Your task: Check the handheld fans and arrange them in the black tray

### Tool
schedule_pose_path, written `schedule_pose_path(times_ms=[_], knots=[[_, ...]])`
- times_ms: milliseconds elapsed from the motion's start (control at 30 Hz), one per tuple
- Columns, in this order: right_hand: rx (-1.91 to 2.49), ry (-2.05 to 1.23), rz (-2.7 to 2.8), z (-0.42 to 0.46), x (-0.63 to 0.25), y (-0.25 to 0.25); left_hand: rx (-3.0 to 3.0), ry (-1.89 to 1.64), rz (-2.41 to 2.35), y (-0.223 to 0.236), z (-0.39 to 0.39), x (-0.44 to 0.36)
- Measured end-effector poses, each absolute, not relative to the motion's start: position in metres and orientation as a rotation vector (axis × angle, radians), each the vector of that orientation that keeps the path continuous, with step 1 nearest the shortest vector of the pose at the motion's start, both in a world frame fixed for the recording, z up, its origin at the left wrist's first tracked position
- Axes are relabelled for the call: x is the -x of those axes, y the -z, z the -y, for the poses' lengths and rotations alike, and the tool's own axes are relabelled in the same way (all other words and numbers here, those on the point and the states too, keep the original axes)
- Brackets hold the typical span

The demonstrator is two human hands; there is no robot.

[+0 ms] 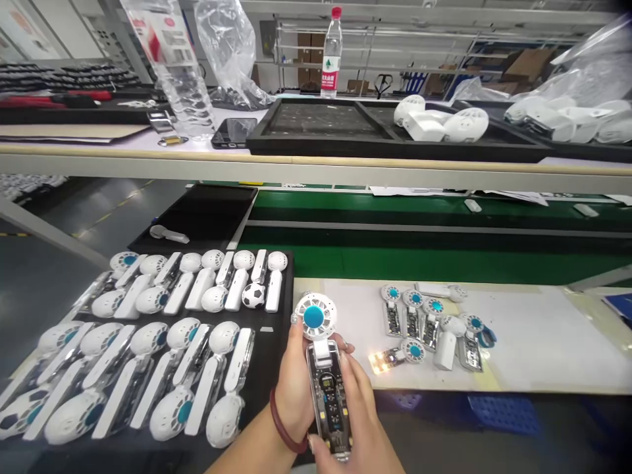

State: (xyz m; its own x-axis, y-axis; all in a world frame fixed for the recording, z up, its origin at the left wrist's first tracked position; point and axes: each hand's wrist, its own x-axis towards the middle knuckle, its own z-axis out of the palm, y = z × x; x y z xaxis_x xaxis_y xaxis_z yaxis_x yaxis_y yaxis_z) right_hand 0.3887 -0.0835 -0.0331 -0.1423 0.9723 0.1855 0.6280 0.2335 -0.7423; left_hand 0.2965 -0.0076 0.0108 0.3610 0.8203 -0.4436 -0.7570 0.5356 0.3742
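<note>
Lower centre, left hand (295, 392) and right hand (355, 421) clench a clear-cased handheld fan (326, 395); a loose grip could drop it on the black tray (269, 349)

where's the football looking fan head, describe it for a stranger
On the black tray at near left, find the upper rows of white fan parts. At their right end lies a round head printed like a black-and-white football; its neighbours are plain white.

Left hand (296, 395), right hand (360, 421), seemingly closed
</note>
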Motion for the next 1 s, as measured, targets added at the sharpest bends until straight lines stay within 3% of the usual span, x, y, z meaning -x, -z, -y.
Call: schedule_pose_path(times_ms=[267, 400, 733, 1000], knots=[[1.136, -0.697, 2.128, 0.073, -0.441, 0.018, -0.098, -0.894, -0.549, -0.043, -0.002, -0.320], [1.161, -0.645, 2.049, 0.067, -0.451, 0.009, -0.103, -0.909, -0.539, -0.052, -0.005, -0.332], [1.017, -0.889, 1.781, 0.047, -0.467, 0.001, -0.200, -0.977, -0.704, -0.069, -0.018, -0.353], [0.965, -0.905, 2.009, 0.051, -0.466, 0.047, -0.422, -1.047, -1.129, -0.014, 0.004, -0.344]])
